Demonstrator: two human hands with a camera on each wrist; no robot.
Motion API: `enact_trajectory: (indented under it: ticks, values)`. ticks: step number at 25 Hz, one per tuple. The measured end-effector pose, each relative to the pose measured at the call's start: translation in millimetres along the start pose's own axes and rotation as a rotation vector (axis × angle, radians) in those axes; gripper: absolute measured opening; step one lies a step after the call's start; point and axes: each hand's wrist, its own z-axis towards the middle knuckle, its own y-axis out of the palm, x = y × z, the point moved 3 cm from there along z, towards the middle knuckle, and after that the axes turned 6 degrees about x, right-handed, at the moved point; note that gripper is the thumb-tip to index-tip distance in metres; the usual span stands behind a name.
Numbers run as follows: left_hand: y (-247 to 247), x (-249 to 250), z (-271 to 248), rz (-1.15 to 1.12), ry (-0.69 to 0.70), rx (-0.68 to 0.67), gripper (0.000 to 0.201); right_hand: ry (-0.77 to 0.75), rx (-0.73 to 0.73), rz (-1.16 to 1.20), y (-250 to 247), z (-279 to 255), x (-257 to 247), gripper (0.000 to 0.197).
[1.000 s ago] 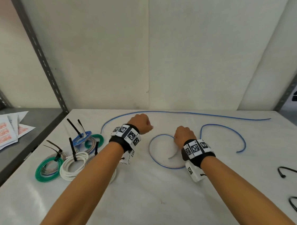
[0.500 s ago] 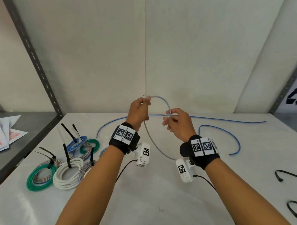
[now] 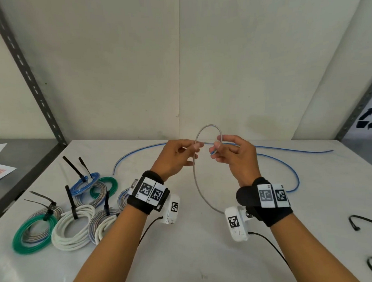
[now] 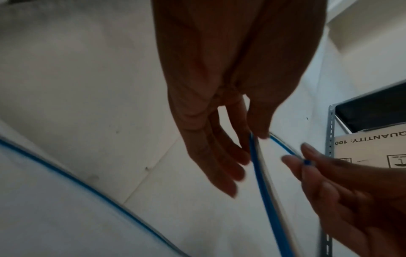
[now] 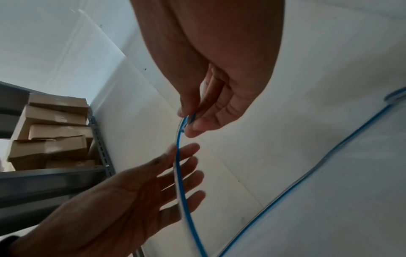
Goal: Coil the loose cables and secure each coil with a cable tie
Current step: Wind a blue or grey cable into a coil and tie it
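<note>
my left hand (image 3: 177, 157) pinching the blue cable (image 3: 208, 131) partway along, other fingers straight | right hand (image 3: 234, 153) pinching its cut end | hands close together above the white table (image 3: 207, 257), small loop arching between them | rest of cable trails over the table | tied coils (image 3: 71, 226) at left | loose cable ties (image 3: 367, 220) at right

walls (image 3: 124, 64): plain white panels | table (image 3: 207, 257): white | shelving upright (image 3: 28, 75): grey, slotted | cardboard boxes (image 5: 50, 132): stacked
</note>
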Motion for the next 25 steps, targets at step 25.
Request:
enact_trajectory:
  ticks: [25]
  values:
    - [13.7,-7.1,-10.3,-0.655,-0.135,0.131,0.026,0.205,-0.025,0.010,11.4,-15.6,15.9,0.019]
